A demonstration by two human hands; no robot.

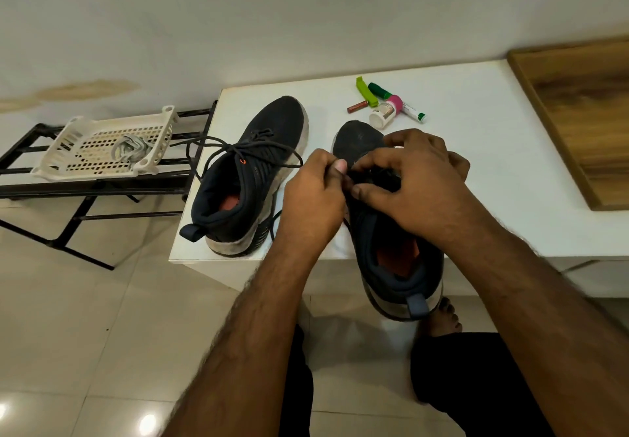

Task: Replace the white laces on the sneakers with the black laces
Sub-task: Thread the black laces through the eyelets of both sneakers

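Two dark navy sneakers lie on a white table. The left sneaker is threaded with a black lace whose loose ends trail off the table's left edge. The right sneaker has its heel hanging over the front edge. My left hand and my right hand meet over its lacing area, both pinching a black lace there. My fingers hide the eyelets. The white laces lie bunched in a cream plastic basket.
The basket sits on a black metal rack left of the table. At the table's back lie a green clip, a small white bottle, a tube and a battery. A wooden tray lies at the right. My bare foot rests on the tiled floor.
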